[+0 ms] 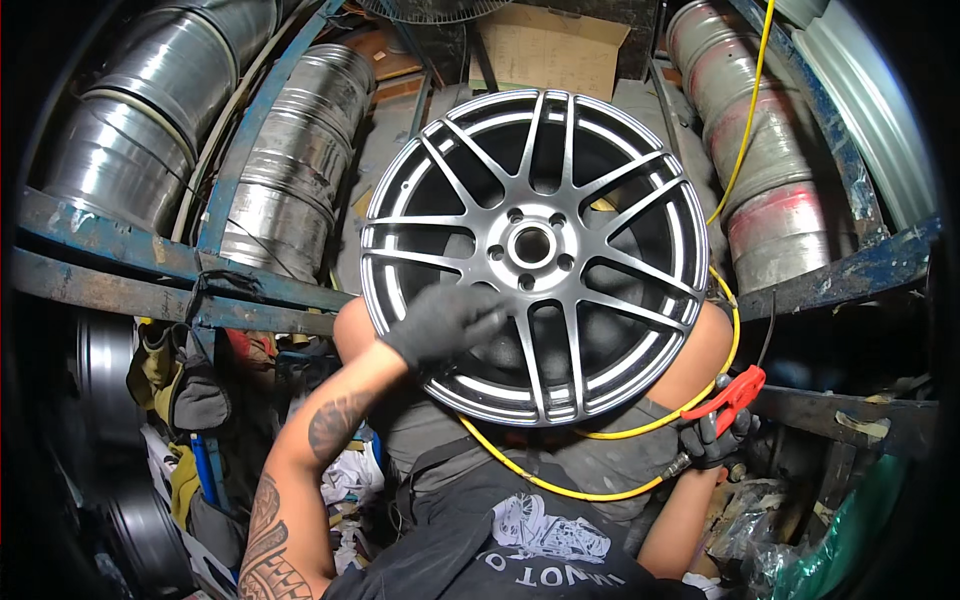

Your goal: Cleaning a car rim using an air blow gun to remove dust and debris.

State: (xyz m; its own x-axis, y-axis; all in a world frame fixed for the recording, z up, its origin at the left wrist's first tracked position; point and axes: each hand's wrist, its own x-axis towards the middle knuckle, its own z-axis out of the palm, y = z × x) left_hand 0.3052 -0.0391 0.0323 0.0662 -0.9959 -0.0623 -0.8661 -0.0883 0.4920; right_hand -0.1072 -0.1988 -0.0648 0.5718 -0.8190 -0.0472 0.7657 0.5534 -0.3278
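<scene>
A multi-spoke alloy car wheel (529, 232) with a bright machined face rests tilted across my thighs. My left hand (450, 324), in a dark glove, is over the wheel's lower left spokes and rim; it is blurred, and its fingers' hold is unclear. Out to the right of the wheel, my right hand (716, 437), also gloved, grips a red air blow gun (731, 397). A yellow air hose (585, 496) joins a metal fitting by that hand, loops over my lap and runs up at the right.
Metal wheel barrels lie in rows on blue steel racks at the left (292, 165) and right (772, 165). A cardboard box (551, 49) stands behind the wheel, by a fan guard (427, 9). Gloves (180, 379) hang at left; green plastic sheeting (855, 525) lies at lower right.
</scene>
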